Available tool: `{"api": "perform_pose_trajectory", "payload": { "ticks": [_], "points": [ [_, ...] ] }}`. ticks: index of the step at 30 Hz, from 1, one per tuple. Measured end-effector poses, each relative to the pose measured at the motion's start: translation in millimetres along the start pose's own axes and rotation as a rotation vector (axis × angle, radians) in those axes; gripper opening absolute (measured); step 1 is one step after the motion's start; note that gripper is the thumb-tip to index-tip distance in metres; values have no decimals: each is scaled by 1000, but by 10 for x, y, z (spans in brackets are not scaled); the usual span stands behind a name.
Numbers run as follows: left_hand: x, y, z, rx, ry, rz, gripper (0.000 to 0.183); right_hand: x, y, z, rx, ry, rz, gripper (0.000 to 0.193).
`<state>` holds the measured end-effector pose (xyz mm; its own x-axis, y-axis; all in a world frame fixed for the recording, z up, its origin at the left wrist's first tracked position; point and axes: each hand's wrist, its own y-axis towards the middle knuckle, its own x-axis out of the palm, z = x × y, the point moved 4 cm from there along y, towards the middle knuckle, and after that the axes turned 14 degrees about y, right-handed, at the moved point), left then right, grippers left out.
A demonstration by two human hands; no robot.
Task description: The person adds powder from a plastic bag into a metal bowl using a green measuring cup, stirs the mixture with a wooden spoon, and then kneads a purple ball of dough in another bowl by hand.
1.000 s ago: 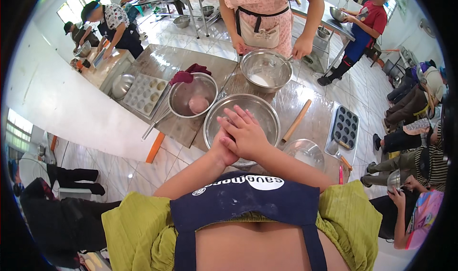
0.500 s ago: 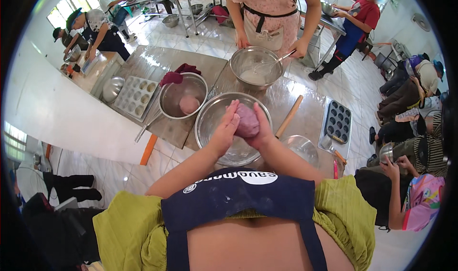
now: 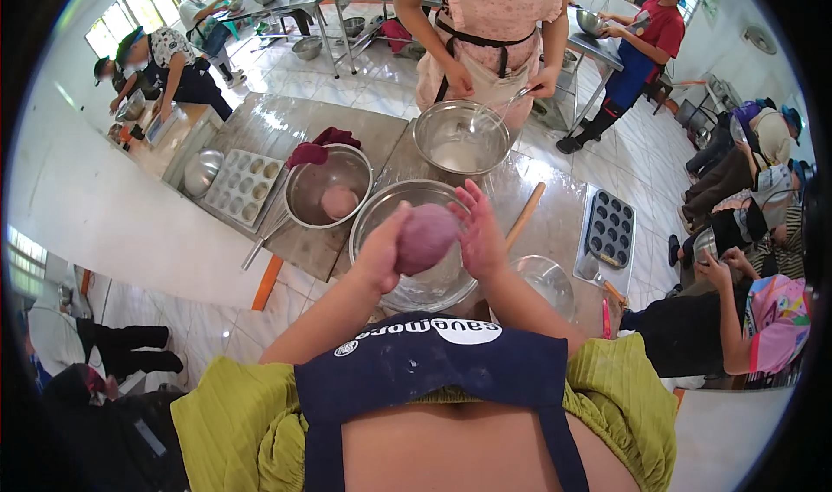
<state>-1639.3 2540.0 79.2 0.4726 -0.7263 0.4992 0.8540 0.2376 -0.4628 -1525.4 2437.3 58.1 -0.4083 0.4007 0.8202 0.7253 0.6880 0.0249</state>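
Observation:
A ball of purple dough (image 3: pixel 428 239) rests against the palm of my left hand (image 3: pixel 384 251), which is curled around its left side. My right hand (image 3: pixel 482 236) is apart from the dough on the right, its fingers raised and spread. Both hands are over a large metal mixing bowl (image 3: pixel 378 204), whose inside is partly hidden by them. To its left, a smaller metal bowl (image 3: pixel 303 188) contains a pinkish dough ball (image 3: pixel 339 202). Beyond my hands, another metal bowl (image 3: pixel 427 142) holds a pale mixture and a whisk (image 3: pixel 511 102).
Muffin tins flank the bowls: a silver one (image 3: pixel 244 185) left, a dark one (image 3: pixel 611 228) on a tray right. A rolling pin (image 3: pixel 526 215) and a clear bowl (image 3: pixel 544 286) lie near my right arm. Across the table stands a person in a pink apron (image 3: pixel 494 24).
My hands have parted: the right has come off the dough, while the left keeps it and has shifted left. The person opposite has drawn one hand away from the far bowl.

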Motion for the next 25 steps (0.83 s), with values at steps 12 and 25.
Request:
{"api": "perform_pose_trajectory", "payload": {
  "ticks": [12,25],
  "points": [
    [-301,82,-99,422,300,293,69,47,42,113,410,449,16,51],
    [-15,261,-102,-366,-21,-83,68,-226,57,-16,420,-229,96,53]
  ]
}}
